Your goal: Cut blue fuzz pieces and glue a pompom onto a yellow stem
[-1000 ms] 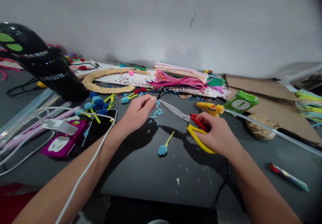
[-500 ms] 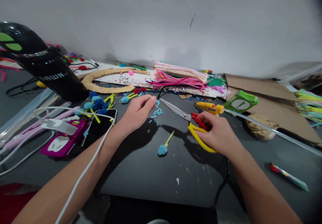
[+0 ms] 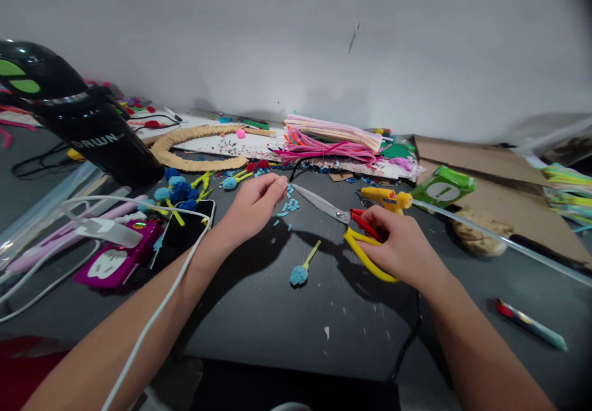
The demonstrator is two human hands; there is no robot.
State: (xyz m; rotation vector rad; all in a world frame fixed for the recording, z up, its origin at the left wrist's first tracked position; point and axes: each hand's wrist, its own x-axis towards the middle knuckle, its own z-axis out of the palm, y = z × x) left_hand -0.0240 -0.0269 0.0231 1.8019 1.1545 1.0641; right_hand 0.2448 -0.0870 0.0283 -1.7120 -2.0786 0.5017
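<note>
My right hand [image 3: 393,241] grips a pair of scissors [image 3: 324,205] by its red and yellow handles. The blades look closed or nearly so, and their tip points at my left fingertips. My left hand [image 3: 261,204] is pinched, thumb on the fingers; whatever it holds is hidden or too small to make out. Small light-blue snippets [image 3: 293,205] lie on the table just below the blade tip. Nearer to me rests a light-blue pompom [image 3: 298,275] on a short yellow-green stem, apart from both hands.
At left stand a black bottle [image 3: 102,127] and a purple power adapter [image 3: 118,254] with white cables. Blue pompoms [image 3: 180,190] and a tan-wrapped ring [image 3: 171,149] lie behind. Pink pipe cleaners [image 3: 333,143], a yellow glue gun [image 3: 386,198] and a green packet [image 3: 444,186] sit farther right.
The scissors have shifted very slightly left toward my left fingertips, and the blades look a little more closed. My left hand stays in place.
</note>
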